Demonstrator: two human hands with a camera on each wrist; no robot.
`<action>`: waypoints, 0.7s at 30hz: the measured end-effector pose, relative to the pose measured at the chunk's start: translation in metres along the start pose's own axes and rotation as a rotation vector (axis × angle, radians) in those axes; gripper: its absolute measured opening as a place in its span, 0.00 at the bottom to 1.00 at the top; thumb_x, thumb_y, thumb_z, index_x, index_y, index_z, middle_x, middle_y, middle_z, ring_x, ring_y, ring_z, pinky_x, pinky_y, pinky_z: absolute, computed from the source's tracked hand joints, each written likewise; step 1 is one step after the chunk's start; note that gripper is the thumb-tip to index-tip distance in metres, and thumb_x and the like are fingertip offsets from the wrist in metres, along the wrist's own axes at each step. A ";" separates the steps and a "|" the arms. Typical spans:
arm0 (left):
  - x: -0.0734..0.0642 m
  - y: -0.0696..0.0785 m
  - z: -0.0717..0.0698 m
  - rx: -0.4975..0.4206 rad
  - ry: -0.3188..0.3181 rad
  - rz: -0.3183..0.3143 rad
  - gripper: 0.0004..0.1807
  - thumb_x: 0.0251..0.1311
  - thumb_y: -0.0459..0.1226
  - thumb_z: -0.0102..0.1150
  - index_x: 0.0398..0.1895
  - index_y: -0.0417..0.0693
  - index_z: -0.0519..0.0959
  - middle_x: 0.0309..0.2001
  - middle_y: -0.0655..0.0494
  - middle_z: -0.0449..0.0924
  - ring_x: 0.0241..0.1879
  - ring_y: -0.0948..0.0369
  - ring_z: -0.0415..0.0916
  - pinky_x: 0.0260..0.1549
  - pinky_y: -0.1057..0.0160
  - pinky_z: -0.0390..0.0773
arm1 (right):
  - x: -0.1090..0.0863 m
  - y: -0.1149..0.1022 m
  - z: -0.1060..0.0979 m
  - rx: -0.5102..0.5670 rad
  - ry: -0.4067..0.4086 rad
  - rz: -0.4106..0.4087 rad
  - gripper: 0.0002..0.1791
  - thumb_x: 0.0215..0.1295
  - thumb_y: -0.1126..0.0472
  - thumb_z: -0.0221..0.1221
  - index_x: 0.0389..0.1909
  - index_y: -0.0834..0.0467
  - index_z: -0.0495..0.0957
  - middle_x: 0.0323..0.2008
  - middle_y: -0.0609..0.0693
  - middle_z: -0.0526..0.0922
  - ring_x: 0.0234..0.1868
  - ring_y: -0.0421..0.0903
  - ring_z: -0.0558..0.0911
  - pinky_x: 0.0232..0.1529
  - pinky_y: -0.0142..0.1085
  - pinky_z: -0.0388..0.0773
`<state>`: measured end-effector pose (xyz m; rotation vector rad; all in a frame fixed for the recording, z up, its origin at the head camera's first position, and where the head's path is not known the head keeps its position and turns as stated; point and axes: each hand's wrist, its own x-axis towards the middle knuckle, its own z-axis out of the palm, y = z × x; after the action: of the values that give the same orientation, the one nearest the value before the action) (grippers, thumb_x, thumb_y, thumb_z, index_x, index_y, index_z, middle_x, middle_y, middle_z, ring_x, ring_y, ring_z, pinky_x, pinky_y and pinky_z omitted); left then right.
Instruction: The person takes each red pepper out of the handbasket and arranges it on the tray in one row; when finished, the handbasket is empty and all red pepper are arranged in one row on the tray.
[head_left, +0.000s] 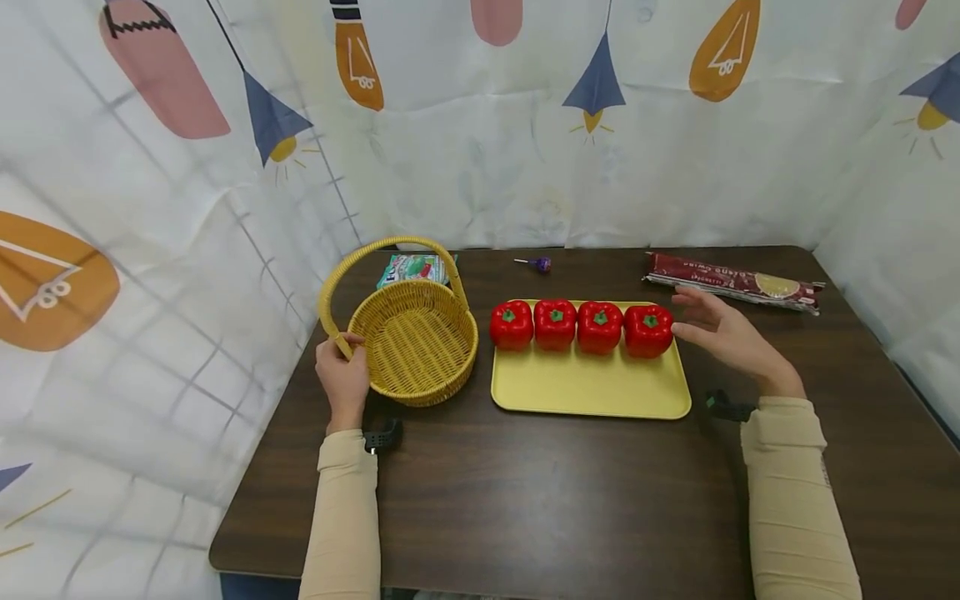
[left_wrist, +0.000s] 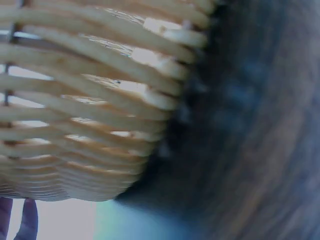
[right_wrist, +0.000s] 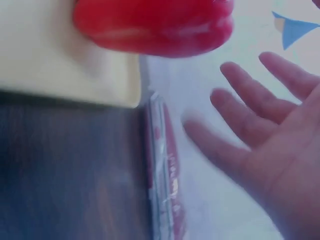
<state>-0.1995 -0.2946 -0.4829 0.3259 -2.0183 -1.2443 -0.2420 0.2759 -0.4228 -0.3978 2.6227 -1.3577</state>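
My left hand (head_left: 343,375) grips the base of the handle on a yellow wicker basket (head_left: 416,392), which has nothing inside. The basket's woven side (left_wrist: 90,100) fills much of the left wrist view. To its right, a row of several red bell peppers (head_left: 555,325) lies along the back of a yellow tray (head_left: 592,392). Beside the rightmost bell pepper (head_left: 648,331) is my right hand (head_left: 723,333), fingers extended and spread. In the right wrist view, a gap shows between that hand (right_wrist: 270,135) and the red pepper (right_wrist: 155,25).
A long dark red packet (head_left: 735,279) lies at the back right, behind my right hand. Behind the basket is a green and white packet (head_left: 412,268). A purple lollipop (head_left: 540,264) lies at the back middle. Printed curtains (head_left: 480,167) enclose the brown table (head_left: 555,500).
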 end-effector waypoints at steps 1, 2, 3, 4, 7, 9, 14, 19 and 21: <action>0.001 0.001 0.000 0.011 -0.015 -0.006 0.06 0.57 0.26 0.55 0.34 0.38 0.80 0.37 0.47 0.73 0.39 0.59 0.67 0.38 0.62 0.64 | -0.001 -0.002 -0.001 -0.001 0.011 0.010 0.41 0.69 0.53 0.58 0.77 0.55 0.49 0.71 0.63 0.59 0.70 0.66 0.59 0.60 0.65 0.62; 0.002 0.003 -0.001 0.020 -0.039 -0.015 0.07 0.58 0.27 0.55 0.37 0.39 0.80 0.38 0.48 0.75 0.40 0.59 0.67 0.39 0.62 0.64 | -0.002 -0.005 -0.002 -0.002 0.028 0.018 0.41 0.70 0.51 0.58 0.76 0.55 0.50 0.71 0.63 0.59 0.70 0.66 0.58 0.61 0.65 0.61; 0.003 0.005 -0.003 0.024 -0.075 -0.028 0.09 0.59 0.28 0.55 0.42 0.40 0.80 0.40 0.48 0.76 0.41 0.58 0.69 0.41 0.61 0.66 | -0.003 -0.008 -0.002 -0.002 0.045 0.026 0.41 0.70 0.50 0.57 0.76 0.55 0.50 0.71 0.63 0.59 0.70 0.66 0.58 0.61 0.65 0.60; 0.004 0.008 -0.006 0.029 -0.119 -0.039 0.11 0.61 0.30 0.56 0.47 0.41 0.79 0.42 0.49 0.78 0.44 0.57 0.70 0.44 0.60 0.67 | -0.004 -0.011 -0.003 0.002 0.063 0.028 0.41 0.70 0.48 0.57 0.76 0.56 0.50 0.71 0.63 0.59 0.70 0.67 0.57 0.61 0.65 0.60; 0.009 0.023 -0.020 0.063 -0.270 -0.071 0.24 0.66 0.41 0.56 0.64 0.47 0.69 0.52 0.48 0.78 0.52 0.54 0.72 0.49 0.55 0.68 | -0.009 -0.020 -0.002 0.009 0.137 0.025 0.39 0.69 0.46 0.57 0.75 0.55 0.53 0.70 0.61 0.62 0.70 0.65 0.58 0.62 0.65 0.60; 0.014 0.037 -0.031 0.073 -0.346 -0.067 0.32 0.66 0.49 0.56 0.70 0.49 0.62 0.58 0.47 0.74 0.56 0.51 0.71 0.50 0.51 0.69 | -0.008 -0.025 -0.001 0.021 0.177 0.013 0.38 0.70 0.47 0.56 0.75 0.55 0.55 0.69 0.61 0.64 0.70 0.64 0.59 0.63 0.64 0.59; 0.033 0.087 -0.048 0.063 -0.331 0.052 0.39 0.65 0.52 0.56 0.74 0.51 0.55 0.66 0.46 0.66 0.60 0.49 0.67 0.56 0.48 0.66 | 0.005 -0.045 0.000 -0.005 0.250 -0.045 0.34 0.69 0.45 0.56 0.72 0.54 0.62 0.65 0.60 0.69 0.68 0.61 0.64 0.64 0.63 0.58; 0.047 0.146 -0.049 0.067 -0.183 0.263 0.35 0.64 0.51 0.56 0.73 0.52 0.62 0.68 0.54 0.67 0.68 0.58 0.59 0.68 0.54 0.54 | 0.028 -0.072 0.007 -0.081 0.250 -0.129 0.32 0.68 0.44 0.57 0.68 0.56 0.67 0.62 0.58 0.73 0.64 0.60 0.69 0.61 0.61 0.64; 0.049 0.168 -0.041 0.071 -0.147 0.377 0.33 0.63 0.49 0.56 0.70 0.51 0.67 0.67 0.55 0.68 0.67 0.58 0.60 0.66 0.55 0.55 | 0.036 -0.083 0.011 -0.125 0.234 -0.160 0.32 0.68 0.44 0.57 0.67 0.56 0.68 0.62 0.58 0.73 0.61 0.59 0.71 0.59 0.60 0.66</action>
<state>-0.1793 -0.2655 -0.3064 -0.1151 -2.1278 -0.9854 -0.2605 0.2106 -0.3621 -0.5046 2.9347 -1.3651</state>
